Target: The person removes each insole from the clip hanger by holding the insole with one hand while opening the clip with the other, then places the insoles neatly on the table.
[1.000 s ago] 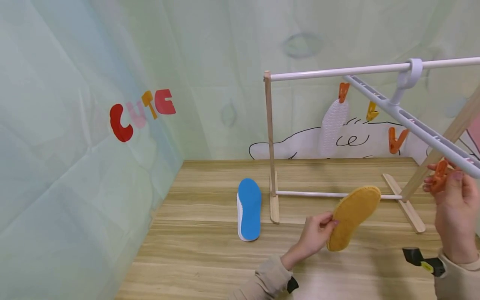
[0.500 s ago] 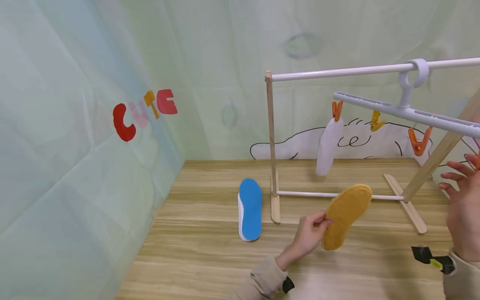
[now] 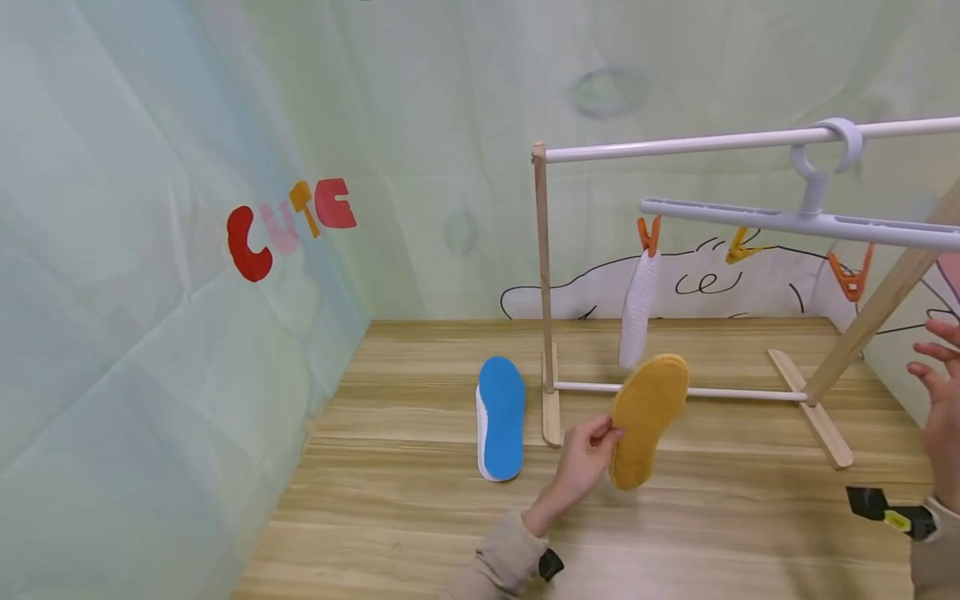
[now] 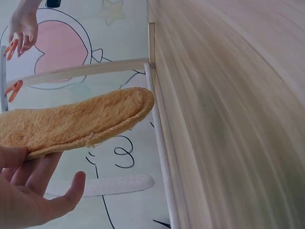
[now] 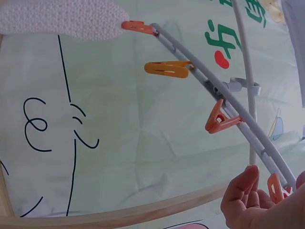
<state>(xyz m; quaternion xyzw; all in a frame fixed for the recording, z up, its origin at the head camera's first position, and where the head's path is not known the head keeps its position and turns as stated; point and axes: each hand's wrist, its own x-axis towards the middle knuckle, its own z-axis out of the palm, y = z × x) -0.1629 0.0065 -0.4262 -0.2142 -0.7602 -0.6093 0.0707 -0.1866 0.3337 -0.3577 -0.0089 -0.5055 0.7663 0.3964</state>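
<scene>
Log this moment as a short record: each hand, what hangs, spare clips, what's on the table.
Left hand: holds tan insole
Right hand: near orange end clip; contact unclear
Hanging: white insole, from another orange clip on grey hanger
Clips holding nothing: yellow clip, middle orange clip
On table: blue insole, white layer beneath

Left hand (image 3: 583, 460), at 5 o'clock from the head view's centre: pinches a tan insole (image 3: 648, 421) by its 8 o'clock edge, above the wooden table (image 3: 420, 517). Right hand (image 3: 945, 417), between 3 and 4 o'clock: partly cut off, fingers apart. Grey hanger (image 3: 810, 225), between 2 and 3 o'clock: hooks over a white rail (image 3: 697, 144). Orange clip (image 3: 648, 237) at the hanger's 9 o'clock end: holds a hanging white insole (image 3: 637, 312). Yellow clip (image 3: 737, 249): next along, toward 3 o'clock. Blue insole (image 3: 504, 417), near 6 o'clock: lies over a white layer (image 3: 482, 442) on the table.
</scene>
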